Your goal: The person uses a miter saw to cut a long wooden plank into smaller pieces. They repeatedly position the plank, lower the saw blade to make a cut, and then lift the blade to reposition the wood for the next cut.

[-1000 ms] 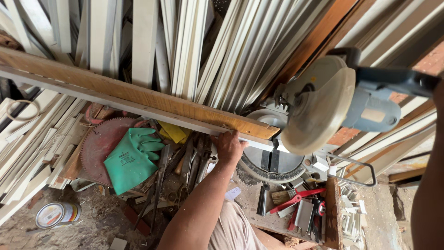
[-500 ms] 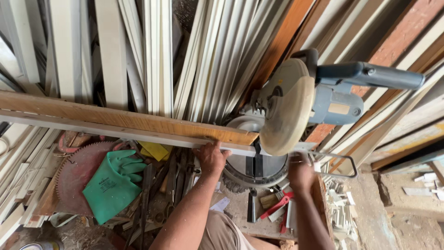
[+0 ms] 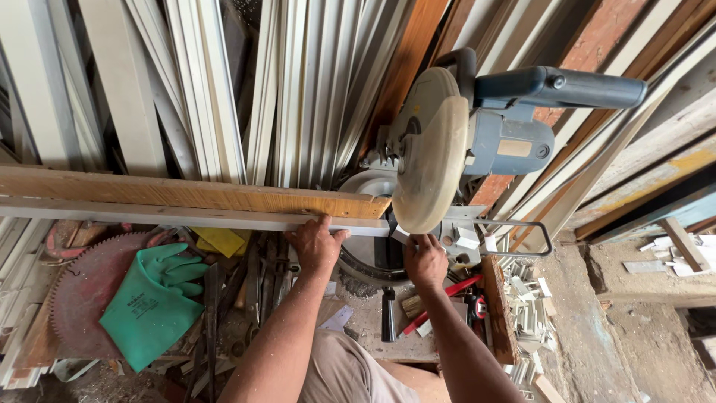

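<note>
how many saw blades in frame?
2. One is the guarded blade on the chop saw, raised above the right hand. The other is a loose rusty blade lying low at the left, partly under a green glove. More may be hidden in the clutter.

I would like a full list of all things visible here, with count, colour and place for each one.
Wooden plank: one, brown, lying across the saw table on the left.
White strip: one, pale, lying along the front edge of the plank.
Mitre saw: one, blue-grey body with beige blade guard, centre right.
Leaning mouldings: many, mostly white, standing behind the saw.
Rubber glove: one, green, lower left among tools.
Loose saw blade: one, reddish, partly under the glove.
Offcuts: many, white, right of the saw base.
Left hand: pressing on the white strip.
Right hand: at the strip's cut end, below the blade guard.
</note>
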